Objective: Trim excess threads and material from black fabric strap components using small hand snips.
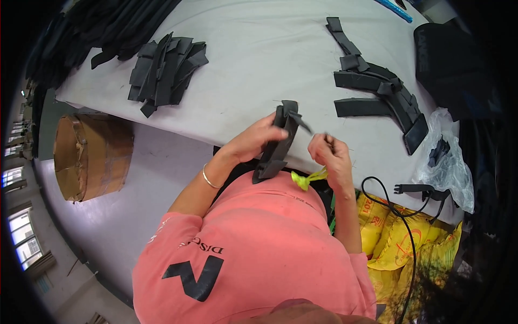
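Observation:
At the table's near edge, my left hand (258,139) is closed around a black padded fabric strap (279,147), held upright against my body. A narrow dark flap (300,122) sticks out from the strap's top toward my right hand (333,156). That hand is just right of the strap, its fingers pinched together and slightly blurred. What sits between the fingertips is hidden. Below the palm hangs a bright yellow-green ribbon-like piece (302,180), its end reaching up to the hand.
On the white-covered table (259,59) lie a pile of black strips (168,73) and more black straps (377,89). A clear plastic bag (456,162), a black buckle strap (423,189), a cable (407,227) and yellow sacks (399,243) are right. A cardboard box (94,156) stands left.

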A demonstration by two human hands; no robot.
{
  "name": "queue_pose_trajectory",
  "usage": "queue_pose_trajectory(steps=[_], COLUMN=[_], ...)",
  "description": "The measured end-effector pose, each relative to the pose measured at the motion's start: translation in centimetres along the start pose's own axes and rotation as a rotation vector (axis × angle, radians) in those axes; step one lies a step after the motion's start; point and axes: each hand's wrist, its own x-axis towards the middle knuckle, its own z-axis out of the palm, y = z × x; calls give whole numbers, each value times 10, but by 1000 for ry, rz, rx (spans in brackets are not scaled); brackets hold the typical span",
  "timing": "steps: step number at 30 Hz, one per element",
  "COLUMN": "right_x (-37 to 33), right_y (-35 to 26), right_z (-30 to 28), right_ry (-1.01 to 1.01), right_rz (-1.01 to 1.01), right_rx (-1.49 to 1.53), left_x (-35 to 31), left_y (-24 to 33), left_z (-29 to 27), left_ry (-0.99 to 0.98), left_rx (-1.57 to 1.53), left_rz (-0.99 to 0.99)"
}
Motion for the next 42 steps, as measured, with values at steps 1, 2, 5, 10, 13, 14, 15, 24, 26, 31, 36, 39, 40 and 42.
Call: queue_pose_trajectory(steps=[1,2,5,10,13,14,15,24,26,31,36,39,40,42], right_x=[4,6,9,16,17,17,16,26,28,29,33,34,36,36], right_y=[0,0,9,27,29,27,25,5,1,-8,5,15,17,20], right_z=[11,16,19,22,22,22,23,14,3,-13,-16,-8,-3,6], right_ry=[178,355,366,356,376,371,370,344,331,577,757,705,704,686], right_rz=[119,237,228,83,94,95,94,102,68,15,16,-7,-9,19], right_rx=[-132,-262,-237,-310,-326,-310,-291,-265,-251,98,304,402,404,396], left_x=[-5,-7,-18,-26,-29,-30,-31,-19,-7,19,18,20,24,32], left_y=[-3,-7,-13,-13,-10,-8,-4,20,42,73,20,-6,-6,-3], left_z=[-4,-8,-8,8,13,14,15,5,13,54,38,33,32,32], left_ry=[-22,-43,103,170,103,101,92,-99,-143,148,168,22,23,111], left_rx=[283,567,899,1074,788,790,558,612,1112,1375,1174,629,632,340], left_rz=[44,88,204,282,155,154,88,80,223,626,977,114,114,242])
